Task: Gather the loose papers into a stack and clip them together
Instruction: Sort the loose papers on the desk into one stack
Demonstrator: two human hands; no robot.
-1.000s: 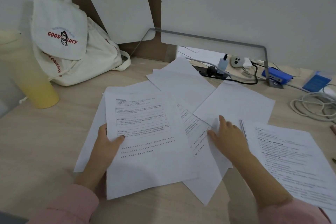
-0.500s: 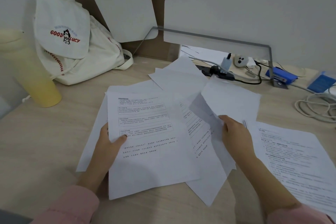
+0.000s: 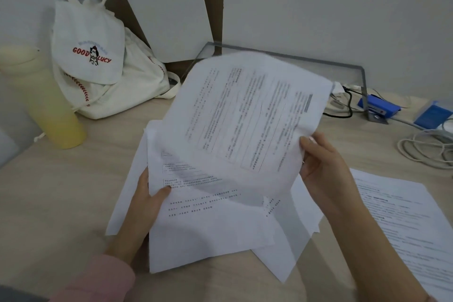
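Now R hand (image 3: 321, 162) is gripping 1 sheet (image 3: 245, 117) aloft; L hand (image 3: 147, 201) is pinching 1 top sheet (image 3: 208, 223) on bench (image 3: 61, 191).

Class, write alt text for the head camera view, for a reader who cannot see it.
A person's right hand holds a printed sheet up over a wooden desk, while the left hand pinches the edge of overlapping papers lying below it. A white bag and yellow bottle stand at back left.
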